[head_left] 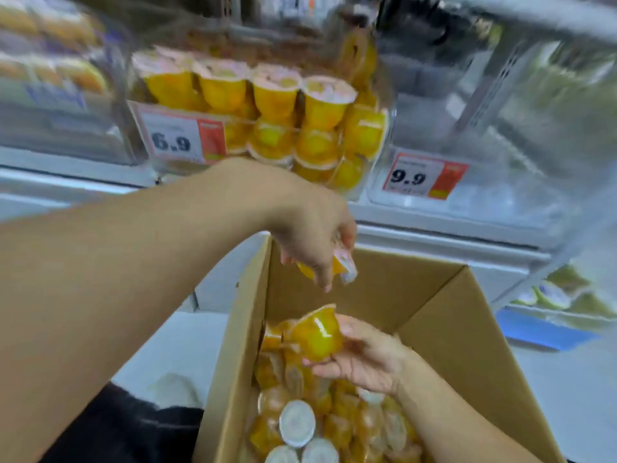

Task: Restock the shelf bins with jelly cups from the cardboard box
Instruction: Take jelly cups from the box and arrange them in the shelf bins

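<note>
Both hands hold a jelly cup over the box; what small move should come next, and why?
Probably lift the left hand with its jelly cup up to the shelf bin marked 6.9: that hand is nearest, and the bin holds matching yellow cups.

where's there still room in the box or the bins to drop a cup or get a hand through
The cardboard box has bare room at its far end, between the back wall and the right hand. The near end is packed with jelly cups. The 6.9 bin is stacked full. The bin above the 9.9 tag looks empty, though blurred.
</note>
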